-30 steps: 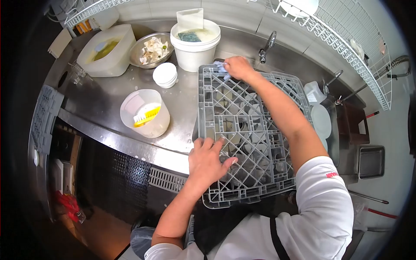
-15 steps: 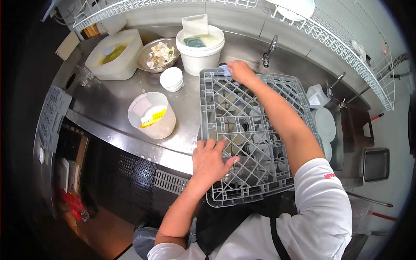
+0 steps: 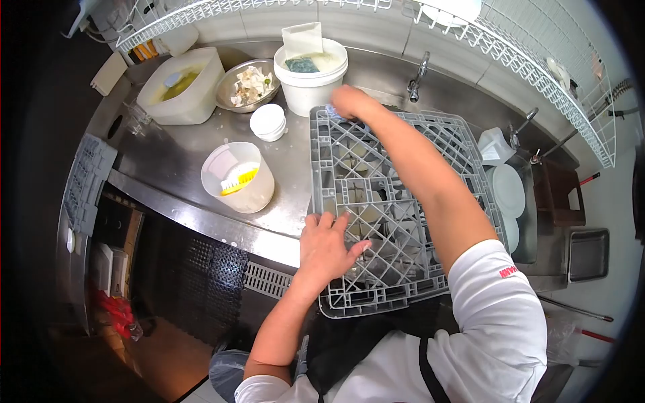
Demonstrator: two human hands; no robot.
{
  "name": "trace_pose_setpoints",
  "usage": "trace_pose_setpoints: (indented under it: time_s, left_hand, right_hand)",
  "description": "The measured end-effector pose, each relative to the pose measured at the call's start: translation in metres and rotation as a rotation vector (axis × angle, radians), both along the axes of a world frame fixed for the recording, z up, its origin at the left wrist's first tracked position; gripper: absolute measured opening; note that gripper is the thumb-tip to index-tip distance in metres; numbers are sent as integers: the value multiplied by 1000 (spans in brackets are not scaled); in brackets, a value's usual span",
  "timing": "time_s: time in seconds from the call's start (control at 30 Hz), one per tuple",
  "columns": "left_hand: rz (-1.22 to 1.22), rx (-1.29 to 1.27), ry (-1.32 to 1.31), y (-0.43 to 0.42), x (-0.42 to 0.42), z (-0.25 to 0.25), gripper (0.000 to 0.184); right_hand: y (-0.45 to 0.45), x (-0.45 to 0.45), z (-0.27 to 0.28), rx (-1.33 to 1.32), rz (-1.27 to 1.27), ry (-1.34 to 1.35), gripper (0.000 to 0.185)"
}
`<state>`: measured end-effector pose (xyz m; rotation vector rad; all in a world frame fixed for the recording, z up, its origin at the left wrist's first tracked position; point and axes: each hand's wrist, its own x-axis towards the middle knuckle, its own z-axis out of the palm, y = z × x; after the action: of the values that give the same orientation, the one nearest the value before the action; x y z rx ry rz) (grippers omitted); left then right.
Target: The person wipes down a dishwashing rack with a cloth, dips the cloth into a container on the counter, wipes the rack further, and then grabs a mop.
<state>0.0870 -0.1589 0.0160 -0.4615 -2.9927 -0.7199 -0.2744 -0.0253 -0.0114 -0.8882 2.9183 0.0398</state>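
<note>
A grey plastic dish rack [image 3: 324, 188] with a lattice face lies over the counter and sink edge in front of me. Pale cups or small dishes show through its openings, only in part. My left hand [image 3: 325, 247] rests on the rack's near left side, its fingers spread over the frame and lattice. At the far left corner of the rack, my right hand [image 3: 352, 103] is closed on a bluish cloth [image 3: 332, 113], pressing it to the rim. Its fingertips are partly hidden.
Left of the rack stand a white bucket [image 3: 311, 88], a small white tub [image 3: 267, 123], a clear container [image 3: 250, 195] with a yellow brush, a metal bowl [image 3: 232, 86] of scraps and a plastic basin [image 3: 205, 104]. White plates [image 3: 507, 191] and taps [image 3: 418, 77] are on the right.
My right hand has slid left with the cloth along the rack's far rim to the corner. My left hand stays in place on the rack.
</note>
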Motion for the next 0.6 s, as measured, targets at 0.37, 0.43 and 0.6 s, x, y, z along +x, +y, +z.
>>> trace_pose_setpoints:
  time_s: [0.37,0.43,0.6]
  left_hand:
    - [20,20,13,1,2,0,67]
    - [23,31,9,1,2,-1,67]
    - [30,40,-11,0,2,0,67]
  right_hand:
    - [1,10,5,-132,65,-1,25]
    - [14,9,-7,-251,69,19,23]
    - [42,10,-18,-713,-68,-116,24]
